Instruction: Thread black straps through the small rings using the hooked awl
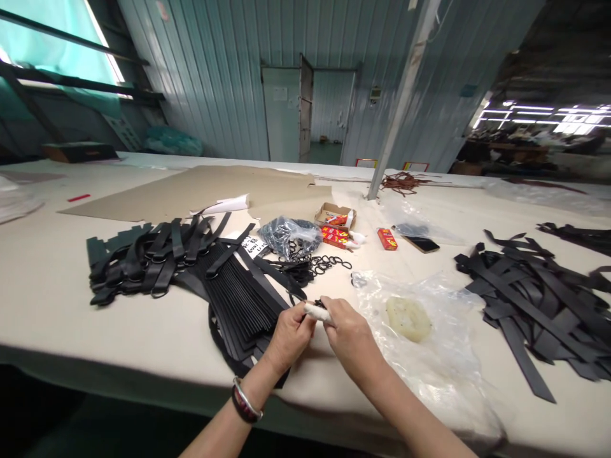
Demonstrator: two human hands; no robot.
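The left hand (289, 337) and right hand (352, 334) met over the near part of the table (157, 337), fingers narrowed around a small dark piece (319, 303), mostly hidden. A white wrap (318, 313) showed at the right hand's fingers. Just left lay stacked black straps (238, 305); farther off, black rings (334, 261). Right, a yellowish block (408, 318) lay on clear plastic (443, 369), with loose black strips (544, 299) farther right.

Window (62, 38), upper L, v. bright (almost blown out); glare on plastic (451, 353); edges warped.
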